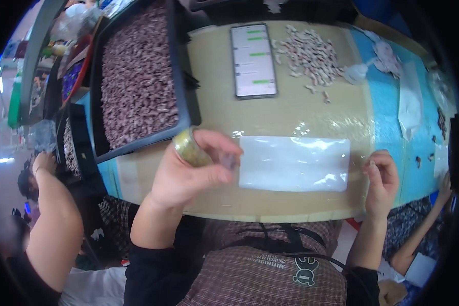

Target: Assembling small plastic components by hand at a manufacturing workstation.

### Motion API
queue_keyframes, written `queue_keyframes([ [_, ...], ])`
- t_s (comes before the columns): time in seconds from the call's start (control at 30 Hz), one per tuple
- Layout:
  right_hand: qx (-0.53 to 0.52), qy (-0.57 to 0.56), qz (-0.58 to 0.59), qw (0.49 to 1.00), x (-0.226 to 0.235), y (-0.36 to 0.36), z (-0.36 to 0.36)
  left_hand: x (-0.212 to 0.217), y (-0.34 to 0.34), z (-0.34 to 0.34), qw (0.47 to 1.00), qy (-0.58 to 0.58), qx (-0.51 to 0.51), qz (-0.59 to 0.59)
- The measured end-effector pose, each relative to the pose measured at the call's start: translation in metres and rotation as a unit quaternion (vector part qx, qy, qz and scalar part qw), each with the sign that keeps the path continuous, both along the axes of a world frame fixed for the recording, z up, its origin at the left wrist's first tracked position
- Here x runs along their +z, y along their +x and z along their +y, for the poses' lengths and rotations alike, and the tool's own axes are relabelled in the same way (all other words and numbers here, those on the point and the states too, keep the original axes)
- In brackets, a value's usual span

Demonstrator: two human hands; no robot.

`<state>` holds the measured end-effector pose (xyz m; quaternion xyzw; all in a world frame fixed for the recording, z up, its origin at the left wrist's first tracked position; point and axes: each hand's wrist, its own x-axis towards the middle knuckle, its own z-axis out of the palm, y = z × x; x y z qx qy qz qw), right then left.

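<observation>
A roll of yellowish clear tape sits against my left hand, whose fingers curl round it. At those fingertips is a blurred, purplish translucent bit that I cannot name. Just right of it, a flat white rectangular sheet with a glossy clear plastic surface lies on the table. My right hand is raised beyond the sheet's right end, thumb and fingers pinched together. A tiny pale speck shows between them, too small to name.
A black tray full of small purplish-brown pieces stands at the left. A phone with its screen lit lies at the far middle. Right of it are loose whitish pieces and a white bottle-like item. Co-workers' arms reach in at both sides.
</observation>
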<state>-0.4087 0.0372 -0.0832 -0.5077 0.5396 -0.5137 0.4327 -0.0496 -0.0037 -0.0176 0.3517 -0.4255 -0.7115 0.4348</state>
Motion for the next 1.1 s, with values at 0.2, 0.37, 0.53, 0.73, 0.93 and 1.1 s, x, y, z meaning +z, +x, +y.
queue_keyframes([
  [0.2,0.005,-0.004,-0.044,0.999,0.001,0.006,0.001,-0.008,-0.032,0.014,0.997,0.056,-0.052,0.022],
  [0.37,0.000,0.021,-0.064,0.998,-0.003,0.005,0.005,-0.006,-0.050,0.023,0.989,-0.037,-0.019,-0.143],
  [0.53,0.008,0.017,-0.074,0.997,-0.002,0.013,0.007,-0.009,-0.058,0.035,0.996,0.040,0.039,-0.064],
  [0.73,0.019,0.027,-0.031,0.999,0.000,0.009,0.008,-0.011,-0.052,0.035,0.996,0.035,-0.045,-0.062],
  [0.93,0.056,0.157,-0.195,0.967,0.004,0.008,0.011,-0.008,-0.065,0.045,0.990,0.126,0.010,-0.061],
  [1.1,0.066,0.108,-0.157,0.979,-0.001,0.004,0.013,-0.019,-0.066,0.040,0.982,0.018,-0.041,-0.182],
])
